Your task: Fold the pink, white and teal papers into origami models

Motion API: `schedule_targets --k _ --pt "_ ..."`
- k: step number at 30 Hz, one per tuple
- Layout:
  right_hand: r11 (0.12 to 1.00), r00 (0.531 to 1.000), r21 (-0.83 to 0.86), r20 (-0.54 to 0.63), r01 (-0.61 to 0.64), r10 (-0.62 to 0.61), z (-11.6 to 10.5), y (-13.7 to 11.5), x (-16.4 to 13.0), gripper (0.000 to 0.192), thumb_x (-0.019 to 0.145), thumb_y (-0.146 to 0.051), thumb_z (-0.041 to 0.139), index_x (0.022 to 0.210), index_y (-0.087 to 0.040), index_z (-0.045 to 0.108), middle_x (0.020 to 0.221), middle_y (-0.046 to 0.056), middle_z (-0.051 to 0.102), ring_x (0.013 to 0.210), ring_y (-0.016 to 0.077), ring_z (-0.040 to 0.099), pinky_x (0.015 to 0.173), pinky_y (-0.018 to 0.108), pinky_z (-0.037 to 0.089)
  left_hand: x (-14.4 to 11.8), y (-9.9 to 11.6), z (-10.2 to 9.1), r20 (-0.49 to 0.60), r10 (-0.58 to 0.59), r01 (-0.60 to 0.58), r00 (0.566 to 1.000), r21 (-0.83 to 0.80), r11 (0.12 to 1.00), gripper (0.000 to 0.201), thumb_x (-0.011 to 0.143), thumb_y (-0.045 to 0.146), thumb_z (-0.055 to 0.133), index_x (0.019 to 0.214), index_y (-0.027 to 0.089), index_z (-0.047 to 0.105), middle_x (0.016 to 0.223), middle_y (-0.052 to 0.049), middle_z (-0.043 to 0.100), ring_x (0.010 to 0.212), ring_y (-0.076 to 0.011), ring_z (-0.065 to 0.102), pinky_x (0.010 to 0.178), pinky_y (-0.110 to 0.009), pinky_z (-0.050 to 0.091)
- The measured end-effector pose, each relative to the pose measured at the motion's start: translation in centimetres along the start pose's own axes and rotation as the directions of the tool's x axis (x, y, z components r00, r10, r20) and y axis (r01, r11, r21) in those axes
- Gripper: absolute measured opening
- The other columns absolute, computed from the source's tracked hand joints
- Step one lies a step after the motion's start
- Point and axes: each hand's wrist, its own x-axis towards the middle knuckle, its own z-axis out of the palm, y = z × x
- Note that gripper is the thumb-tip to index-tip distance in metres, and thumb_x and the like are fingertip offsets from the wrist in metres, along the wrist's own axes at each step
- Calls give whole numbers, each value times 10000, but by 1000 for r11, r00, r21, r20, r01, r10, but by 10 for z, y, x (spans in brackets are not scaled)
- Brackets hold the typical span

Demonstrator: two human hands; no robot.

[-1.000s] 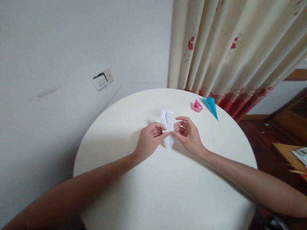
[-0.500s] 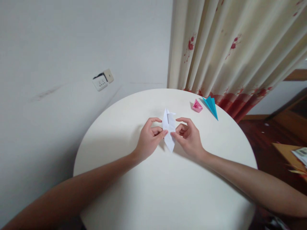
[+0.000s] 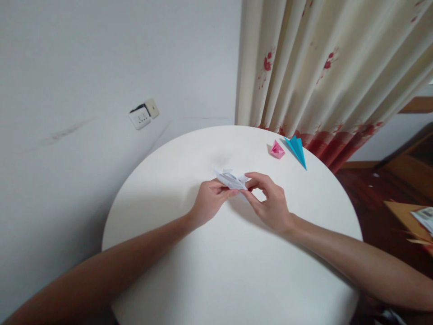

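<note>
White folded paper (image 3: 232, 179): mid-table (image 3: 176, 271), lying flat between your hands. Your left hand (image 3: 209, 202) pinches its near edge; your right hand (image 3: 269, 201) pinches its right end. Pink paper figure (image 3: 277, 150) and blue paper dart (image 3: 297, 150): far right edge, just beside each other.

White wall (image 3: 101, 58), floral curtain (image 3: 331, 67), round table (image 3: 237, 271).

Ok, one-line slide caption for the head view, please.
Left hand and right hand pinch a folded white paper piece above a round white table.
</note>
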Motion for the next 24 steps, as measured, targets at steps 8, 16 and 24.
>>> schedule_targets --k 8,16,24 --pt "998 999 -55 13 -30 30 -5 -4 9 327 868 -255 715 1183 -251 628 876 29 635 788 181 603 716 338 517 2 2 -1 40 63 -66 997 76 995 188 762 367 800 818 187 794 881 -57 744 894 -222 669 879 -343 519" --pt "994 997 73 29 -79 77 -4 -6 12 105 862 -226 718 764 -216 683 739 14 641 735 172 582 699 335 461 -1 -2 3 110 -45 45 993 0 999 258 764 392 797 868 156 797 946 -79 772 949 -249 686 913 -352 503" --pt "970 982 156 -16 -185 190 -1 -6 8 145 842 -275 734 719 -210 694 739 13 644 704 160 577 662 317 425 -4 -9 4 23 -56 56 998 -35 998 271 767 391 793 832 131 752 838 -65 748 803 -187 667 792 -291 497"
